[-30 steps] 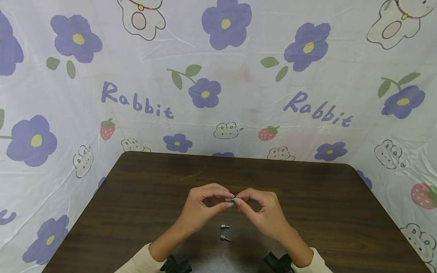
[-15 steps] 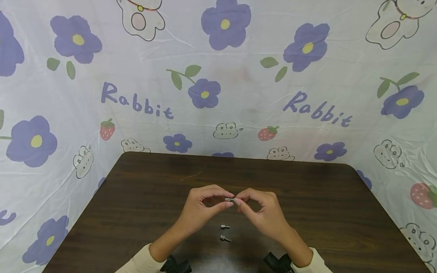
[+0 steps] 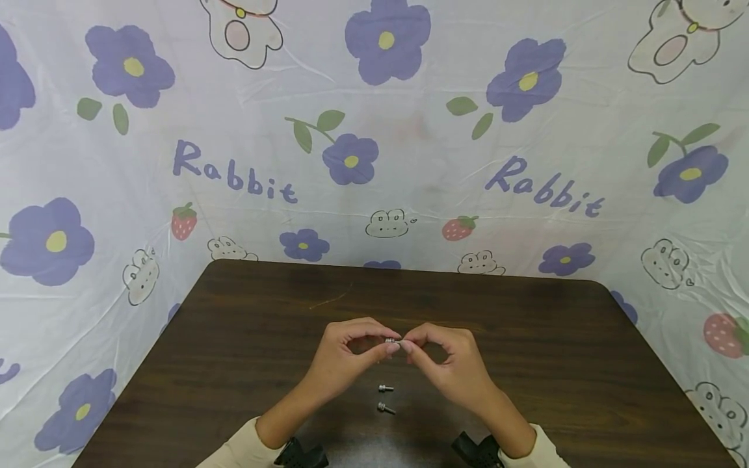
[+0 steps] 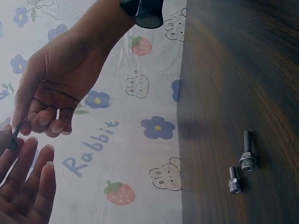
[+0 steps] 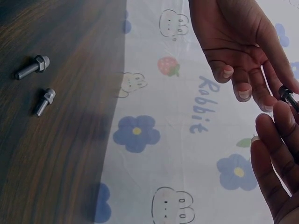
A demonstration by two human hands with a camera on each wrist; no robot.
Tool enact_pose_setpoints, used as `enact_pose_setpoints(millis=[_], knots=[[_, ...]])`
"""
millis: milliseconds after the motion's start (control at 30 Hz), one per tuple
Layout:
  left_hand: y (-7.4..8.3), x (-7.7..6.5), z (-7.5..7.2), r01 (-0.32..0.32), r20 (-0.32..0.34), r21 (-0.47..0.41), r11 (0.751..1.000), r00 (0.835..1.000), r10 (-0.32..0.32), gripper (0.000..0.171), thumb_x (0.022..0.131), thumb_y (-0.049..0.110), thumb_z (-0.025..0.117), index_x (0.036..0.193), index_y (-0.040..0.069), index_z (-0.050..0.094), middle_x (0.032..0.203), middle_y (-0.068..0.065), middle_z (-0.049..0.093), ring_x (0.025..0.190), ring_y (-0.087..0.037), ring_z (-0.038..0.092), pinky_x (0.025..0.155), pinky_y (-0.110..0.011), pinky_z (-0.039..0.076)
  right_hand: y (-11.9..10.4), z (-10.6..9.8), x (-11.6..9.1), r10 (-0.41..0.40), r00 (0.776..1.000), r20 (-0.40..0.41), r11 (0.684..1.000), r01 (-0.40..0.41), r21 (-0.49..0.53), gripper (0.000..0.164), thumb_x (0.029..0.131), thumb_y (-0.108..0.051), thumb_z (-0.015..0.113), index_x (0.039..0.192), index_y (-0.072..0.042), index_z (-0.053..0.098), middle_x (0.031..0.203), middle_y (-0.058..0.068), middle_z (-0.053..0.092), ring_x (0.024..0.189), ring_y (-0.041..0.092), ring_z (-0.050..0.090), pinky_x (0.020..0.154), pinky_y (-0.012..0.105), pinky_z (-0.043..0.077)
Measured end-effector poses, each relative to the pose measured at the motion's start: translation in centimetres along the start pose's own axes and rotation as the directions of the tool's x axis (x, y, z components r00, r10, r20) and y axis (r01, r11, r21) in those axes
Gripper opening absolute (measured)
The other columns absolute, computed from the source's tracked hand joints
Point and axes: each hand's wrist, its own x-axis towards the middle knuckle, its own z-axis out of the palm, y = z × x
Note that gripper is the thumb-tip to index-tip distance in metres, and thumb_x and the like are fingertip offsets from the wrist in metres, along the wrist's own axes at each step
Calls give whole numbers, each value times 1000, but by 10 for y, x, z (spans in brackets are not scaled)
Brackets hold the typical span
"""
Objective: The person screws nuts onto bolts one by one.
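Note:
Between my two hands a small metal bolt (image 3: 390,340) is held level above the table. My left hand (image 3: 349,348) pinches its head end between thumb and fingertips. From the other side, the thumb and index finger of my right hand (image 3: 449,357) grip the shank end, covering most of it. In the right wrist view the dark head of the bolt (image 5: 285,93) shows between the fingers. Two more socket-head bolts, each with a nut against its head, lie on the table below the hands: a smaller bolt (image 3: 385,389) and a larger bolt (image 3: 386,409).
The dark wooden table (image 3: 263,312) has rounded far corners. Behind it and at both sides hangs a white cloth (image 3: 409,188) printed with purple flowers, strawberries and rabbits. Black wrist devices (image 3: 302,454) sit near both cream sleeves.
Both hands stay in place around the bolt. The left thumb and fingertips have shifted very slightly on it. The two bolts on the table have not moved.

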Motion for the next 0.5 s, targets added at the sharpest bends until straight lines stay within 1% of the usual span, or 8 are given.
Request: enact_pose_setpoints(millis=[67,200,300,367,500], knots=[[-2,0,0,-3,-1,5,1000,1000,3,13,91,-4,72,101,2,77,87,-8,73,68,-21,68,55,-32,59,0,0,0,-1,1000,-2,1000,1,-3,21,90,9,71,95,-12,72,77,-6,70,68,6,66,64,22,56],[-13,-1,-1,9,-4,16,1000,1000,-9,12,93,-3,71,99,5,77,84,-11,72,66,-33,66,55,-32,59,-1,1,0,-8,1000,-6,1000,8,3,22,88,11,71,94,-9,72,76,-3,70,68,8,66,64,22,56],[-16,-1,-1,27,-2,23,999,1000,-27,10,95,1,71,97,8,77,82,-14,72,66,-33,67,56,-31,59,-1,1,0,-21,1000,-9,1000,21,3,22,86,14,71,94,-7,72,76,1,70,68,10,66,64,22,56],[-17,-1,-1,43,1,30,999,999,-43,9,97,5,69,95,9,78,81,-13,72,66,-31,68,56,-32,59,-2,2,0,-19,1000,-7,1000,19,4,22,86,13,71,94,-8,72,76,1,70,68,10,66,65,22,56],[-17,-2,-2,67,15,36,997,998,-68,16,100,10,66,89,10,77,78,-8,72,65,-30,68,57,-33,59,-2,2,-1,-5,1000,3,1000,5,5,19,89,10,71,93,-8,72,77,-3,70,69,8,66,64,22,56]])
